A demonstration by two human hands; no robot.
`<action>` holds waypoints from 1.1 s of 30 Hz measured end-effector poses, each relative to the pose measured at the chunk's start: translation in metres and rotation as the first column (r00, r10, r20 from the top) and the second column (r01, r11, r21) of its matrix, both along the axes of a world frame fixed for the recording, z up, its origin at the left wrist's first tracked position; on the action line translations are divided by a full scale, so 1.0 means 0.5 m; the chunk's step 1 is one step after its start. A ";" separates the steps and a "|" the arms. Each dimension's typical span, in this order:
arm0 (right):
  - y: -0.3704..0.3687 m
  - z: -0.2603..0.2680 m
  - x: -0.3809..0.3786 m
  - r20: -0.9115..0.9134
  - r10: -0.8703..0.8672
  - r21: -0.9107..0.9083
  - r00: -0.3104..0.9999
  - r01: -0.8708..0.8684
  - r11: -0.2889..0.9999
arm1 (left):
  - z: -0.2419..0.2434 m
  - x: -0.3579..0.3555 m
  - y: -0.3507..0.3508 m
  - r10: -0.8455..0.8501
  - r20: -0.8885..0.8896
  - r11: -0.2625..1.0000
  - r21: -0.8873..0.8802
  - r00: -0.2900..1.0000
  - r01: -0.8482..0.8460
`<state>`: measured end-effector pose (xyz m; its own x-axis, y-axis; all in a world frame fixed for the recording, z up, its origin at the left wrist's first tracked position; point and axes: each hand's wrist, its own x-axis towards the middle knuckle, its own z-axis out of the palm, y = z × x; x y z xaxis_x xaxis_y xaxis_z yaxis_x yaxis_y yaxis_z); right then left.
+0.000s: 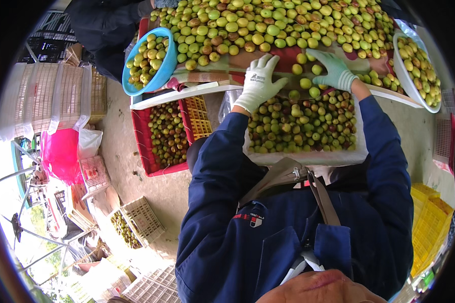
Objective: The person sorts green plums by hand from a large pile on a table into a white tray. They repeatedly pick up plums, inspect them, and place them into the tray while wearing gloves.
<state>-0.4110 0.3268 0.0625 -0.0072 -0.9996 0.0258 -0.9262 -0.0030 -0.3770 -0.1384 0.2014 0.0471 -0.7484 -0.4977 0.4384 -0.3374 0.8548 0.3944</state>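
Note:
My left hand [261, 83], in a white knitted glove, lies palm down over the near edge of a red and brown patterned cloth [244, 60], fingers together and thumb apart. My right hand [334, 72], in a pale green glove, is spread beside several loose green jujubes [305, 83]; none shows in its grasp. Between the hands, some jujubes are at the table edge, above a lined crate [307, 158] full of green and reddish-brown jujubes [299, 123]. A large heap of jujubes [265, 22] covers the table beyond my hands.
A blue basket [170, 62] of jujubes stands at the table's left corner, a white basin [402, 72] of them at the right. Below left sits a red-lined crate [148, 166] with jujubes. Stacked crates [49, 94] and yellow crates [428, 231] flank me. Another person's dark sleeve [106, 22] is at upper left.

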 end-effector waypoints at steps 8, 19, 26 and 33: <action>-0.214 0.027 -0.017 0.123 -0.018 -0.366 0.992 0.062 0.929 | 0.026 -0.011 -0.043 0.112 -0.344 0.974 0.222 0.932 -0.036; -0.144 -0.037 0.093 -0.298 0.125 -0.345 0.946 -0.229 0.910 | 0.031 0.012 -0.076 0.236 -0.252 0.954 0.243 0.938 -0.175; -0.055 -0.087 -0.200 -0.030 -0.453 -0.415 0.891 0.402 0.816 | 0.013 0.006 -0.074 0.187 -0.164 0.963 0.226 0.969 -0.148; -0.091 -0.091 -0.117 0.049 -0.206 -0.348 0.977 0.210 0.914 | -0.006 -0.014 -0.066 0.183 -0.182 0.906 0.413 0.966 -0.093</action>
<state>-0.4694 0.2816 0.0170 -0.2165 -0.9030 0.3712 -0.9160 0.0564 -0.3971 -0.1456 0.1684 0.0442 -0.5709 -0.7552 0.3221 -0.3109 0.5620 0.7665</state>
